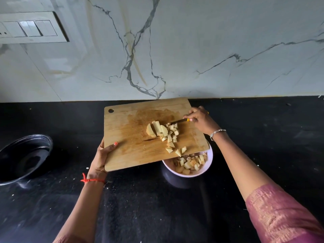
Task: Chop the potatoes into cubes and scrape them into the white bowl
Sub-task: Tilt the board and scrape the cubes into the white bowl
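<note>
Firmly, the left hand [103, 156] grips the near-left corner of the rectangular, pale wooden cutting board [129, 130], thumb on top, and holds it tilted over the round white bowl [209, 162]. The right hand [199, 120] is closed around the yellow-handled small knife [178, 121], whose thin blade lies against the pale yellow potato pieces [164, 133] in the middle of the stained, scratched board. Some are neat cubes, others thicker slices. A few cubes sit near the lower edge, and more lie inside the bowl. Everything stands on the speckled black stone counter [149, 207]; a glossy black round pan [24, 158] sits at the left, before the veined white marble wall [192, 50].
</note>
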